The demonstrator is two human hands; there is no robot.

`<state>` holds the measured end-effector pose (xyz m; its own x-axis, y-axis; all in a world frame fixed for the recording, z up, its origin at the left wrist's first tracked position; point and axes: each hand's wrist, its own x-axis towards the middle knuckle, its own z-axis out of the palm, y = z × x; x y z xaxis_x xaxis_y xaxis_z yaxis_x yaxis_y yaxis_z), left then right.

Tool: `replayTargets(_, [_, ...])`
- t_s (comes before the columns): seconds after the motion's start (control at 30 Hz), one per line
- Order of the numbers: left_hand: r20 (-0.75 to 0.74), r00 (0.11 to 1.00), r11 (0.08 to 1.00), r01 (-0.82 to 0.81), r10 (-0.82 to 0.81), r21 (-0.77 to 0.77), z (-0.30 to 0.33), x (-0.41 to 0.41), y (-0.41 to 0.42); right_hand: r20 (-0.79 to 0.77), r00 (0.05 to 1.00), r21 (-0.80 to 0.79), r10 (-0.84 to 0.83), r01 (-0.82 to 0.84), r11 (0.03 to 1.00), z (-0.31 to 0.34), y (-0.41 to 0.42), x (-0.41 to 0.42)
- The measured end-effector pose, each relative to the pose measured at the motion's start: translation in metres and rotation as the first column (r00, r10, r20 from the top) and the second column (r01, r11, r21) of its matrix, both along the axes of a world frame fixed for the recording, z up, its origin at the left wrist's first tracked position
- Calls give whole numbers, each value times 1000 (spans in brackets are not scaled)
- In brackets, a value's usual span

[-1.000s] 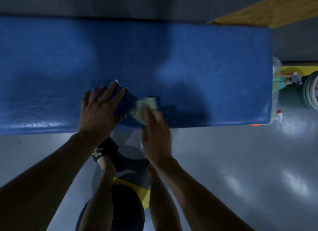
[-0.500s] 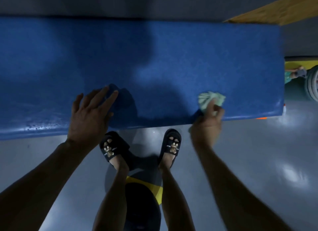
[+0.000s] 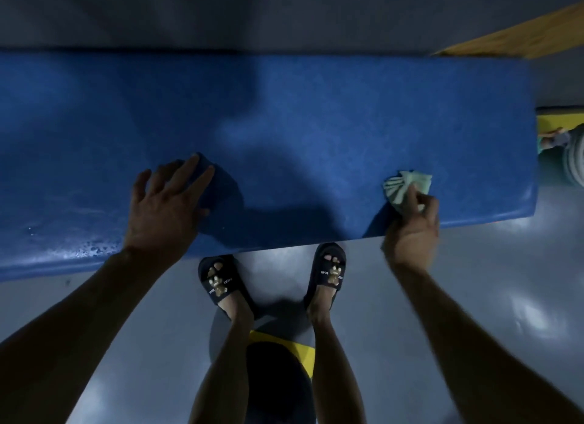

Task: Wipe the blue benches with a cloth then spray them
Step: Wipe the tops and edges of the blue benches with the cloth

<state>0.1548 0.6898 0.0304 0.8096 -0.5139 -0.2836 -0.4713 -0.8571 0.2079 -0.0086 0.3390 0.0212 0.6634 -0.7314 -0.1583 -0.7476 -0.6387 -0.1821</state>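
A long blue padded bench (image 3: 300, 114) runs across the view, its right end near the frame's right side. My right hand (image 3: 410, 224) grips a crumpled pale green cloth (image 3: 406, 185) and holds it against the bench top near the front right corner. Flat on the bench, left of centre, rests my left hand (image 3: 164, 205) with fingers spread. Water droplets glisten on the bench's front left part (image 3: 85, 249). No spray bottle is clearly visible.
My feet in black slippers (image 3: 328, 272) stand on the grey floor (image 3: 474, 297) right before the bench. A wooden board (image 3: 521, 35) lies at the back right. Yellow and green items (image 3: 556, 136) sit beyond the bench's right end.
My right hand has swept the cloth rightward along the front of the bench, from beside my left hand to near the right end. The left hand has stayed put.
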Motion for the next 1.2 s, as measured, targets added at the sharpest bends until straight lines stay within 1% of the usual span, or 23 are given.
replayTargets(0.07, [6, 1000, 1000, 11, -11, 1, -3, 2, 3, 80, 997, 48, 20, -23, 999, -11, 68, 14])
replayTargets(0.13, [6, 1000, 1000, 13, -13, -8, -6, 4, 3, 141, 981, 150, 137, -158, 976, -15, 146, 27])
replayTargets(0.2, [15, 1000, 1000, 11, -11, -23, -6, 6, 5, 135, 938, 256, 319, -344, 903, -8, 205, 40])
replayTargets(0.27, [20, 1000, 999, 8, -8, -31, -5, 8, 5, 155, 824, 303, 545, -565, 768, 3, 218, 50])
replayTargets(0.33, [13, 1000, 1000, -2, 3, -31, -5, 9, 5, 153, 698, 251, 699, -712, 656, 6, 183, 53])
replayTargets(0.37, [10, 1000, 999, -7, 7, -34, -6, 9, 5, 120, 706, 236, 698, -703, 670, 3, 155, 51])
replayTargets(0.43, [12, 1000, 999, -10, 11, -45, -8, 10, 4, 43, 807, 164, 589, -588, 792, 4, 90, 46])
replayTargets(0.53, [28, 999, 998, -16, 18, -65, -10, 10, 5, -14, 953, 31, 303, -302, 953, 16, 13, 40])
replayTargets(0.57, [33, 999, 997, -17, 19, -69, -10, 9, 4, -20, 986, 7, 163, -163, 987, 14, 5, 41])
replayTargets(0.63, [47, 999, 998, -18, 21, -67, -12, 9, 3, 2, 999, -6, -35, 35, 999, 7, 27, 54])
replayTargets(0.7, [67, 997, 997, -22, 27, -73, -13, 9, 3, 47, 998, 46, -42, 40, 998, -2, 88, 71])
replayTargets(0.73, [80, 996, 997, -18, 25, -81, -14, 9, 3, 90, 995, 85, 38, -45, 995, -7, 123, 78])
replayTargets(0.77, [94, 995, 996, -15, 24, -90, -14, 10, 3, 135, 973, 92, 185, -198, 976, -9, 157, 84])
replayTargets(0.8, [107, 994, 995, -14, 25, -97, -14, 11, 4, 164, 910, 81, 380, -396, 915, -7, 184, 89])
replayTargets(0.87, [114, 993, 994, -9, 22, -110, -14, 11, 4, 192, 696, 81, 692, -714, 696, -3, 191, 94])
replayTargets(0.9, [114, 993, 993, -14, 27, -113, -14, 11, 5, 179, 602, 52, 779, -796, 603, -1, 173, 97])
replayTargets(0.93, [113, 993, 993, -23, 36, -116, -15, 12, 5, 138, 568, 42, 811, -822, 569, -4, 148, 101])
replayTargets(0.97, [109, 993, 993, -29, 41, -114, -16, 12, 5, 65, 590, 52, 805, -808, 587, -7, 119, 100])
replayTargets(1.0, [104, 994, 994, -30, 41, -107, -17, 11, 5, 34, 645, 18, 763, -764, 645, -11, 85, 98])
replayTargets(1.03, [102, 994, 995, -29, 39, -100, -19, 10, 5, 25, 758, -32, 651, -651, 759, -12, 52, 95])
replayTargets(1.07, [108, 993, 995, -27, 38, -99, -19, 9, 5, 55, 875, -28, 480, -480, 877, -12, 22, 91])
replayTargets(1.1, [119, 992, 994, -25, 37, -104, -20, 9, 5, 85, 944, -28, 318, -317, 948, -9, 3, 88])
replayTargets(1.2, [130, 991, 993, -24, 40, -118, -22, 11, 6, 125, 990, -86, 57, -47, 995, -16, 18, 99])
